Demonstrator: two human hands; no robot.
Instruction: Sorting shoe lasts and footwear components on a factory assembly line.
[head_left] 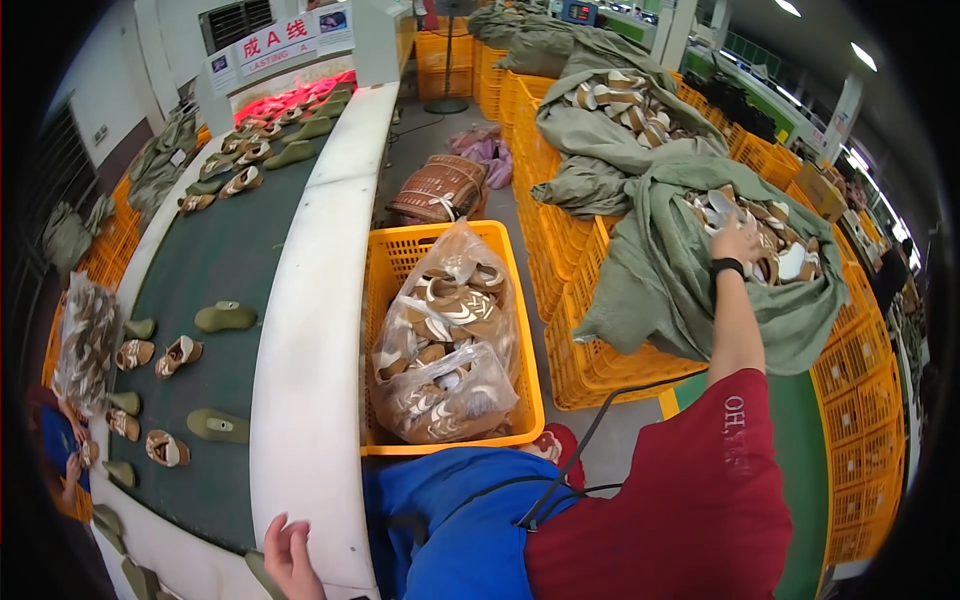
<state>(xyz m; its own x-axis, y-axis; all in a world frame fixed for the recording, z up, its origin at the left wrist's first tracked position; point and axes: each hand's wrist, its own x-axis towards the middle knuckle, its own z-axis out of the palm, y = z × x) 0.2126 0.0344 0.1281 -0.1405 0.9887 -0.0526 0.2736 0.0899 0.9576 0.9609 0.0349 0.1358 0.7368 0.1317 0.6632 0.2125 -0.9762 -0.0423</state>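
My right hand (736, 241) reaches into a green cloth sack (660, 270) on the right, its fingers closed on one of the brown and white shoe uppers (796, 262) there. Just what lies under the fingertips is partly hidden. Low at the left, my left hand (290, 562) is empty, fingers loosely bent and apart, over the white edge (305, 400) of a conveyor. Green shoe lasts (218, 425) and brown uppers (167, 448) lie in rows on the dark belt (200, 270). Beside that hand, a green last (262, 572) is partly covered.
Between the conveyor and sacks stands a yellow crate (530, 400) holding a clear bag of uppers (445, 345). Behind it sits a brown woven bundle (440, 188). Stacked yellow crates (580, 350) carry the sacks. A black cable (600, 420) hangs near me. Another person's hands (75, 460) work at far left.
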